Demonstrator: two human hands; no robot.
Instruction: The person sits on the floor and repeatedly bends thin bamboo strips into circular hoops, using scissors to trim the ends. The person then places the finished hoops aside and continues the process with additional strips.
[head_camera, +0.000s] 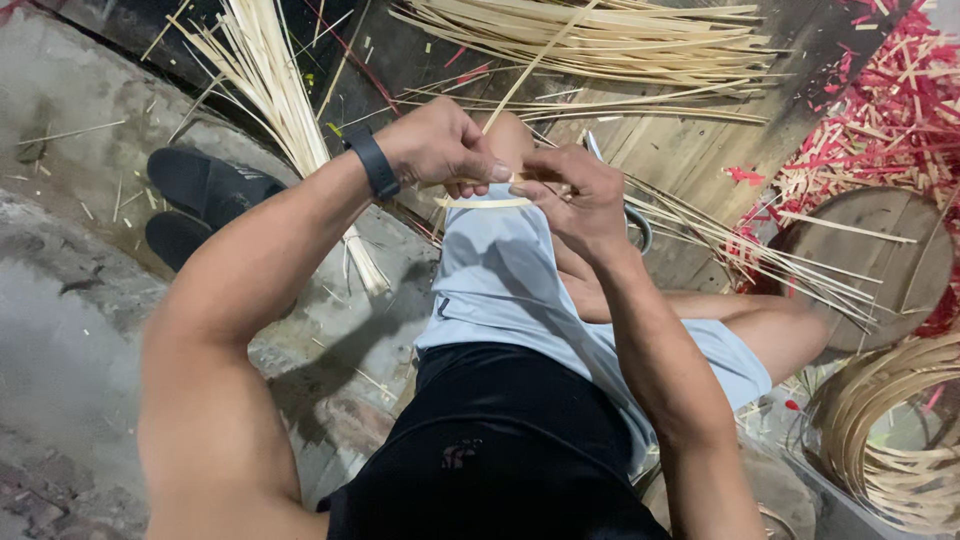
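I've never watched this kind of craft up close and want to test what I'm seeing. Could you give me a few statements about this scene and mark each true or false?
1. Both hands grip one thin bamboo strip over the knee. True: the left hand and right hand pinch it together.
2. The left wrist is bare. False: it wears a dark wristband.
3. Red scraps are piled at the upper right. True.
4. The person wears the dark sandals. False: they lie empty on the ground to the left.
5. Coiled strips lie at the lower right. True.
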